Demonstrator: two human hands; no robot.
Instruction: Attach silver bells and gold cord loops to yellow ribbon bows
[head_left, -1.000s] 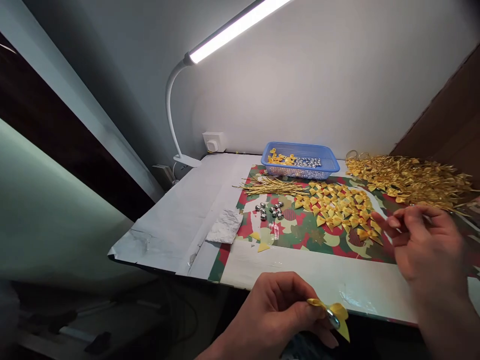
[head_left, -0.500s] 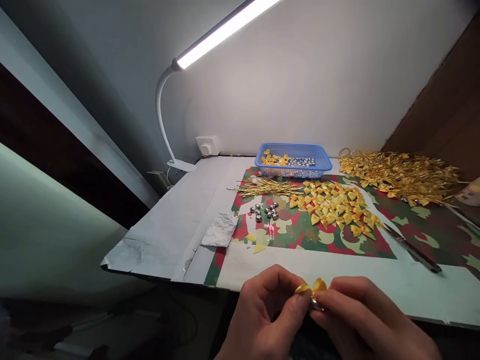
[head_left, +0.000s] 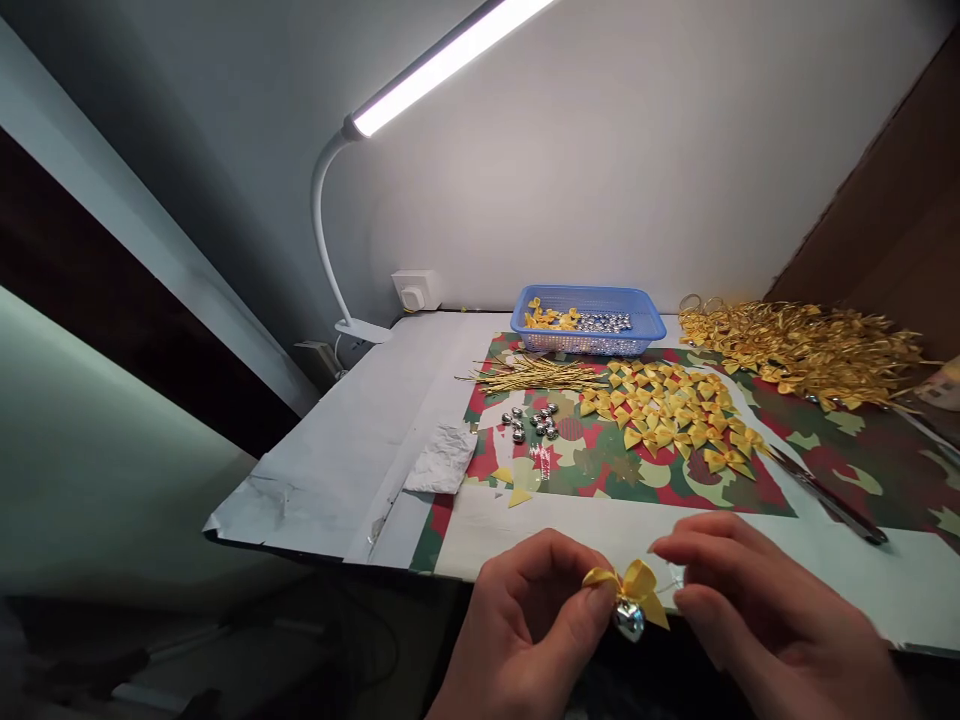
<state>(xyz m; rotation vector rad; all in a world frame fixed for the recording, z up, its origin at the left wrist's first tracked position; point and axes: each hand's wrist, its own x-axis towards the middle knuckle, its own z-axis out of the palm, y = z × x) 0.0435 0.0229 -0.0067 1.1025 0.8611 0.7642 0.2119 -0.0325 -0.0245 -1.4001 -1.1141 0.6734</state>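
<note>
My left hand [head_left: 544,625] pinches a yellow ribbon bow [head_left: 639,580] by its left loop, between thumb and fingertips. Beneath the bow's knot hangs a shiny silver bell [head_left: 628,620]. Just right of them is my right hand [head_left: 757,600], its thumb and forefinger apart and off the bow. A small whitish, see-through bit shows in the gap between those fingers, too fine to make out. Beyond the hands lie a small group of loose silver bells [head_left: 541,424] and many yellow bows [head_left: 667,405] on a patterned sheet [head_left: 600,475].
A blue basket [head_left: 589,290] with bows and bells stands by the wall. Gold twist ties [head_left: 536,375] lie before it. At right are scissors [head_left: 832,498] and a heap of gold pieces [head_left: 810,345]. Crumpled tissue [head_left: 442,458] lies left, under a lit lamp [head_left: 450,65].
My right hand has let go of the bow and bell and drawn right, its fingers parting. The bell and the bow's right side now show. My left hand keeps its pinch.
</note>
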